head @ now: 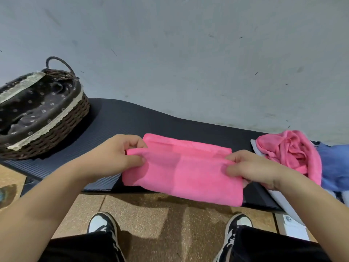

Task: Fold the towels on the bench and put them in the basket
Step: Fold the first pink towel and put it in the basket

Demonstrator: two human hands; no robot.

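Two hands gripped one pink towel (185, 173) at the front edge of the bench (132, 118). The left hand (115, 156) pinched the towel's left end, with the thumb on top of the fold and the fingers curled beneath. The right hand (253, 169) pinched the right end in the same way, thumb against the upper layer. The towel was folded into a flat rectangle; its near edge overhung the bench front slightly, and its far layer lay flat on the dark ribbed mat covering the bench.

A crumpled pink towel (290, 154) lay at the right end of the bench, touching a blue cloth (334, 167) farther right. Both rested on a white sheet (283, 201).

The wicker basket (56, 133) stood at the left end of the bench, well apart from the folded towel. Its dark flowered lining (37, 103) was visible; no folded towel could be identified inside.

Two black-and-white shoes (103, 223) stood on the tan floor (143, 214) below the bench.
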